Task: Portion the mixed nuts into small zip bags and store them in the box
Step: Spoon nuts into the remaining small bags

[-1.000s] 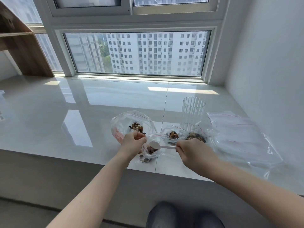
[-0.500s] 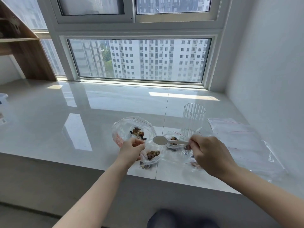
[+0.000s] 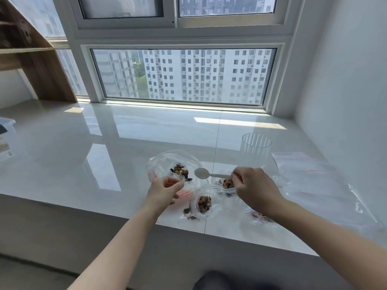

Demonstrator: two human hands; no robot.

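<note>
A large clear zip bag [image 3: 167,164] lies open on the white sill with mixed nuts [image 3: 181,170] inside. My right hand [image 3: 255,189] grips the handle of a white plastic spoon [image 3: 202,173], whose empty bowl hovers by the big bag's right edge. My left hand [image 3: 165,191] pinches clear plastic at the rim of a small zip bag [image 3: 204,203] that holds nuts. Two more small bags with nuts lie near: one [image 3: 227,183] partly behind my right hand, another [image 3: 259,216] under my right wrist. A clear plastic box [image 3: 5,132] stands at the far left edge.
A ribbed clear cup [image 3: 255,147] stands behind my right hand. Empty zip bags [image 3: 314,181] are spread flat at the right, near the wall. A wooden shelf [image 3: 41,65] stands at the back left. The sill's front edge [image 3: 125,214] runs just below the bags.
My right hand lifted the spoon out of the small bag and carried it up and back toward the big bag. My left hand kept its pinch. The view tilted upward.
</note>
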